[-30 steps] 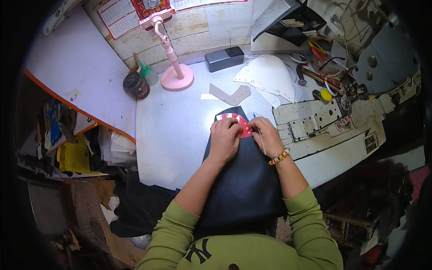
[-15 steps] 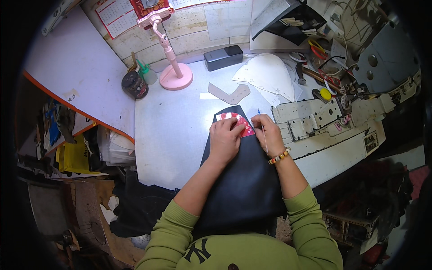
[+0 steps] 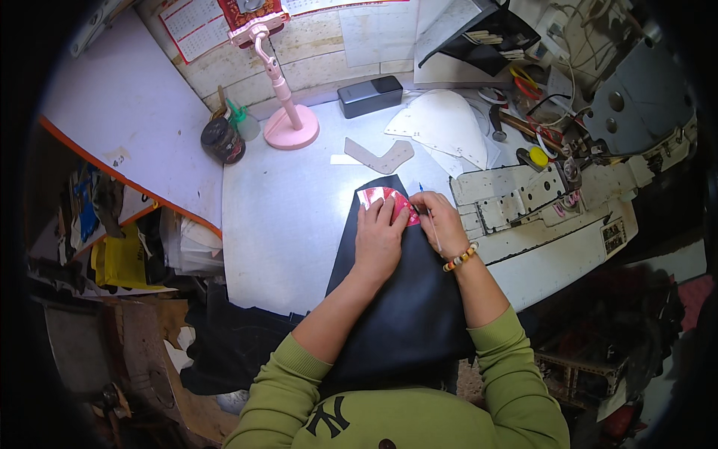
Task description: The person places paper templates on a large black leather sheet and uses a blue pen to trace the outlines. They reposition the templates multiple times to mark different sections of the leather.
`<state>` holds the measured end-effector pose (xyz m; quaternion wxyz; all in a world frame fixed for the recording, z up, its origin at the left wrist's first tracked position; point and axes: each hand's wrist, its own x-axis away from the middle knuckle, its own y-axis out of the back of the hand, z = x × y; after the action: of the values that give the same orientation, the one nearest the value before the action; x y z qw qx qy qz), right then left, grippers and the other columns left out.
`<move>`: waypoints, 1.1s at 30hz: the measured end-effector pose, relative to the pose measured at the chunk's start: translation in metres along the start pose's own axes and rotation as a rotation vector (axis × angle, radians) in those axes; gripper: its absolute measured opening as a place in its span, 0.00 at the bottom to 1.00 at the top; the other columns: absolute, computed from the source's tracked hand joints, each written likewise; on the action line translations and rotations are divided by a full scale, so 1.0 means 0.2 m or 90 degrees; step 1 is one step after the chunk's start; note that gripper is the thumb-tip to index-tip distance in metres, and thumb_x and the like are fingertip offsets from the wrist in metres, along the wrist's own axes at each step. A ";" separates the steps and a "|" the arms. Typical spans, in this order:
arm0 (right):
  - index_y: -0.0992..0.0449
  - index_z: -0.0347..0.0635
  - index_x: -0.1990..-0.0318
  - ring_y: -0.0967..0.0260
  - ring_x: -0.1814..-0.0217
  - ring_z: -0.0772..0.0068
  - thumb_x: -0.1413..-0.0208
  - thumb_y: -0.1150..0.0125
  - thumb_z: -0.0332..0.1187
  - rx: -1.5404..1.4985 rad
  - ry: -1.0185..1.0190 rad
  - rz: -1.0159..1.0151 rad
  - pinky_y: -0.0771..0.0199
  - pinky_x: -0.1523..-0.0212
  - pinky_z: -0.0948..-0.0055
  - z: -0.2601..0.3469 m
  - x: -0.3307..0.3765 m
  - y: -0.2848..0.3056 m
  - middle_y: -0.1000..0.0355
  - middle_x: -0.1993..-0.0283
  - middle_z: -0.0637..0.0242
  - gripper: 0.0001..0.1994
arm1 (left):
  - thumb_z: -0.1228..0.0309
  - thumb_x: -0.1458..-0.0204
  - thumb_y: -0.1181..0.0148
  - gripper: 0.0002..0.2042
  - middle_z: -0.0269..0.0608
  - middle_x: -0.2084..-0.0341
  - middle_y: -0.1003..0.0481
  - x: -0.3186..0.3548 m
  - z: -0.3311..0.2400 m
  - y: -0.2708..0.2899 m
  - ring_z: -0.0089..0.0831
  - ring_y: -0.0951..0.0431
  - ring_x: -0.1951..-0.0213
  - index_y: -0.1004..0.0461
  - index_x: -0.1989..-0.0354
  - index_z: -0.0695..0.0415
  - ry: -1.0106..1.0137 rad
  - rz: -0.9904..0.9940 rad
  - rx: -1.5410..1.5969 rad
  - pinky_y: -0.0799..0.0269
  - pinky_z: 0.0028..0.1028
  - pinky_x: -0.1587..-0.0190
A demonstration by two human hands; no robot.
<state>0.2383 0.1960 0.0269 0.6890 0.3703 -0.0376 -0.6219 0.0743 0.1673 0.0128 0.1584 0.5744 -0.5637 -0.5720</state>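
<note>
A long piece of black leather-like material (image 3: 396, 299) lies over the table's front edge and hangs toward me. On its far end rests a red patterned template (image 3: 406, 212) with a curved edge and a whitish strip. My left hand (image 3: 380, 238) lies on the template, its fingers spread and pressing it against the black material. At the template's right edge my right hand (image 3: 443, 224) is closed round a slim white pen (image 3: 437, 233) with a blue end, which points away from me. The right fingertips meet the template's edge; what exactly they touch there is too small to tell.
Beyond the material lie a grey angled template (image 3: 381, 157) and white pattern pieces (image 3: 441, 123). A pink stand (image 3: 293, 129), a black box (image 3: 370, 96) and a dark jar (image 3: 223, 141) stand farther back. On the right are a sewing machine (image 3: 523, 198) and a hammer (image 3: 496, 123).
My left fingers have straightened and spread flatter over the red template. My right hand has shifted slightly left, closer against the template's edge, with the pen still in it.
</note>
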 end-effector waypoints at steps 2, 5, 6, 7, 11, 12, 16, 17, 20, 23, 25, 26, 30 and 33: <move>0.26 0.37 0.59 0.31 0.57 0.49 0.55 0.48 0.14 0.007 0.020 -0.001 0.29 0.55 0.59 -0.01 -0.01 -0.01 0.26 0.62 0.56 0.15 | 0.72 0.49 0.45 0.17 0.50 0.43 0.30 0.00 0.00 0.00 0.49 0.33 0.41 0.23 0.50 0.55 -0.001 -0.002 -0.001 0.40 0.56 0.38; 0.26 0.37 0.58 0.31 0.56 0.48 0.55 0.49 0.14 0.021 0.052 -0.004 0.30 0.54 0.59 -0.02 -0.01 -0.02 0.26 0.61 0.56 0.16 | 0.72 0.48 0.46 0.17 0.50 0.44 0.30 0.00 0.00 0.00 0.49 0.33 0.41 0.23 0.50 0.56 -0.001 -0.003 -0.003 0.40 0.56 0.38; 0.26 0.37 0.58 0.31 0.56 0.48 0.55 0.49 0.14 0.020 0.052 -0.004 0.30 0.53 0.59 -0.02 -0.01 -0.02 0.26 0.60 0.56 0.16 | 0.72 0.48 0.46 0.17 0.50 0.44 0.30 0.00 0.00 0.00 0.48 0.33 0.41 0.23 0.50 0.56 0.000 -0.004 -0.001 0.40 0.56 0.38; 0.26 0.37 0.58 0.31 0.55 0.48 0.55 0.50 0.14 0.019 0.051 -0.003 0.30 0.53 0.58 -0.03 -0.01 -0.02 0.26 0.60 0.57 0.16 | 0.72 0.48 0.46 0.17 0.50 0.44 0.30 0.00 0.00 0.00 0.48 0.33 0.41 0.23 0.50 0.56 0.001 -0.005 0.001 0.40 0.56 0.38; 0.26 0.37 0.58 0.31 0.55 0.49 0.55 0.49 0.14 0.012 0.043 0.002 0.30 0.52 0.59 -0.03 -0.01 -0.02 0.26 0.60 0.57 0.16 | 0.72 0.49 0.45 0.17 0.50 0.44 0.30 0.00 0.00 0.00 0.48 0.33 0.41 0.23 0.50 0.56 0.004 -0.009 0.005 0.40 0.56 0.38; 0.26 0.38 0.57 0.31 0.55 0.49 0.55 0.49 0.14 0.009 0.037 0.002 0.30 0.52 0.59 -0.03 -0.01 -0.03 0.26 0.60 0.57 0.17 | 0.72 0.49 0.45 0.17 0.50 0.44 0.30 0.00 0.00 0.00 0.48 0.33 0.41 0.23 0.50 0.56 0.004 -0.010 0.003 0.40 0.56 0.38; 0.26 0.37 0.57 0.31 0.54 0.50 0.55 0.49 0.14 0.006 0.027 0.008 0.30 0.52 0.59 -0.03 -0.01 -0.04 0.26 0.60 0.57 0.17 | 0.72 0.48 0.45 0.17 0.50 0.43 0.30 0.00 0.00 0.00 0.48 0.33 0.41 0.23 0.50 0.56 0.002 -0.008 0.003 0.40 0.57 0.38; 0.26 0.37 0.57 0.30 0.55 0.51 0.56 0.49 0.14 -0.003 0.013 0.005 0.30 0.52 0.59 -0.03 -0.01 -0.04 0.26 0.60 0.56 0.17 | 0.72 0.48 0.45 0.17 0.49 0.43 0.30 0.00 0.00 0.00 0.48 0.33 0.41 0.23 0.50 0.56 0.002 -0.008 0.004 0.40 0.57 0.38; 0.26 0.37 0.57 0.29 0.56 0.52 0.56 0.49 0.14 -0.027 -0.029 -0.005 0.29 0.54 0.59 -0.03 -0.01 -0.05 0.26 0.61 0.55 0.17 | 0.72 0.48 0.45 0.17 0.49 0.43 0.30 0.00 0.00 0.00 0.48 0.33 0.41 0.23 0.50 0.56 0.002 -0.009 0.005 0.40 0.57 0.39; 0.26 0.37 0.58 0.29 0.59 0.53 0.56 0.49 0.14 -0.046 -0.060 -0.011 0.28 0.57 0.60 -0.03 -0.01 -0.05 0.26 0.63 0.55 0.16 | 0.72 0.49 0.45 0.17 0.49 0.43 0.31 0.00 0.00 0.00 0.48 0.33 0.41 0.23 0.50 0.56 0.001 -0.006 0.007 0.40 0.57 0.39; 0.26 0.37 0.58 0.28 0.61 0.54 0.55 0.49 0.15 -0.053 -0.070 -0.004 0.27 0.59 0.62 -0.04 -0.03 -0.04 0.26 0.64 0.55 0.15 | 0.75 0.49 0.45 0.17 0.49 0.42 0.31 0.00 0.00 0.00 0.47 0.33 0.41 0.22 0.50 0.55 0.007 -0.005 0.014 0.40 0.56 0.38; 0.26 0.37 0.58 0.28 0.62 0.54 0.54 0.48 0.15 -0.057 -0.079 0.003 0.26 0.60 0.63 -0.04 -0.03 -0.04 0.26 0.64 0.56 0.15 | 0.76 0.50 0.45 0.17 0.48 0.42 0.31 0.01 0.00 0.00 0.47 0.33 0.40 0.22 0.50 0.54 0.010 -0.004 0.018 0.39 0.56 0.38; 0.26 0.38 0.58 0.28 0.64 0.57 0.51 0.47 0.17 -0.055 -0.092 0.021 0.26 0.62 0.66 -0.05 -0.06 -0.02 0.26 0.66 0.58 0.12 | 0.72 0.49 0.45 0.16 0.49 0.43 0.31 0.00 0.01 0.00 0.48 0.33 0.41 0.22 0.51 0.55 0.000 -0.008 0.017 0.40 0.57 0.39; 0.26 0.40 0.58 0.28 0.65 0.57 0.50 0.46 0.18 -0.032 -0.089 0.030 0.27 0.63 0.66 -0.05 -0.07 -0.02 0.27 0.66 0.59 0.12 | 0.72 0.49 0.45 0.16 0.49 0.43 0.30 0.00 0.01 0.00 0.48 0.33 0.41 0.22 0.51 0.55 0.000 -0.008 0.015 0.40 0.57 0.39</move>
<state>0.2373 0.2120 0.0240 0.7083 0.3077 -0.0789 -0.6304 0.0730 0.1676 0.0114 0.1480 0.5800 -0.5666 -0.5662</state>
